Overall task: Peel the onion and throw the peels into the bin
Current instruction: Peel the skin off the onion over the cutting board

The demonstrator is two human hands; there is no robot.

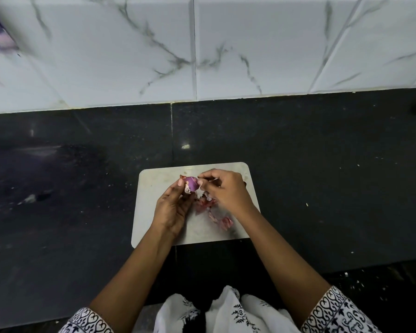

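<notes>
**Onion in the left grip, skin pinched by the right**

Patterned sleeves frame the near edge. Just below the grip, torn peels lie on the pale cutting board. The left hand curls round the purple onion, holding it over the board. The right hand pinches a flap of skin at the onion's right edge (thumb and forefinger pressed together). Beyond the grip, the dark worktop runs to white marbled wall tiles.
</notes>
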